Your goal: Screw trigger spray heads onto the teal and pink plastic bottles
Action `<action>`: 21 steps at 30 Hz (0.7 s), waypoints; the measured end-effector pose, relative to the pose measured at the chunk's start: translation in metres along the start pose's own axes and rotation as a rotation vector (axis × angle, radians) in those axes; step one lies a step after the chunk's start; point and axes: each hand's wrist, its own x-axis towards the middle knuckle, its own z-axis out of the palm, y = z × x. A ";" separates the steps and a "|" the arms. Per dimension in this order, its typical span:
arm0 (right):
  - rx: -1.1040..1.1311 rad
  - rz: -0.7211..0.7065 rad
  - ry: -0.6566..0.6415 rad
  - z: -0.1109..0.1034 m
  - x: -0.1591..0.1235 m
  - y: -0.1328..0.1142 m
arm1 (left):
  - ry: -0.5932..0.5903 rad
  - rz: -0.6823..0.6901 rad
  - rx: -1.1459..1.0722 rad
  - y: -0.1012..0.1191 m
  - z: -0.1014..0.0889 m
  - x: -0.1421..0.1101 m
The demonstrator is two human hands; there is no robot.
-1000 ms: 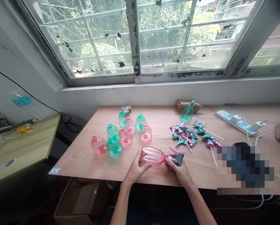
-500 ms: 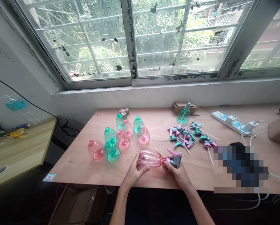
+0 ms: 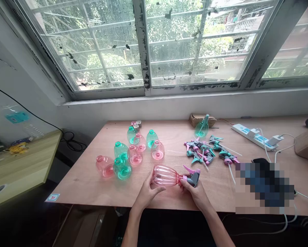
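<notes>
Bottle [image 3: 165,175], clear pink, sits sideways between both hands in the head view, near the front edge of the table [image 3: 92,192]; can't tell if it touches down. Left hand [image 3: 146,192] is wrapped round the base end, thumb on the near side. Right hand [image 3: 195,193] has its grip closed on the grey-and-pink spray head [image 3: 194,179], by the neck. Looks empty, so likely light. Wall reads as thin plastic: probably flexes if squeezed, smooth enough to slip or spin, not very fragile. Best hold: base plus neck collar, likely the stiffest spots. Keep off the trigger [image 3: 190,169]; probably pivots. Loose spray heads [image 3: 206,150] lie beyond.
</notes>
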 end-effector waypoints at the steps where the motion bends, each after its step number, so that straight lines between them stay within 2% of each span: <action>1: 0.000 -0.002 0.004 0.000 0.000 0.000 | 0.005 0.003 0.005 0.000 0.000 0.000; 13: 0.001 -0.008 -0.007 0.000 -0.001 0.002 | -0.001 0.004 0.001 -0.004 -0.001 -0.001; 21: 0.024 0.006 -0.018 -0.001 0.000 0.005 | -0.003 0.057 0.001 0.003 0.000 -0.005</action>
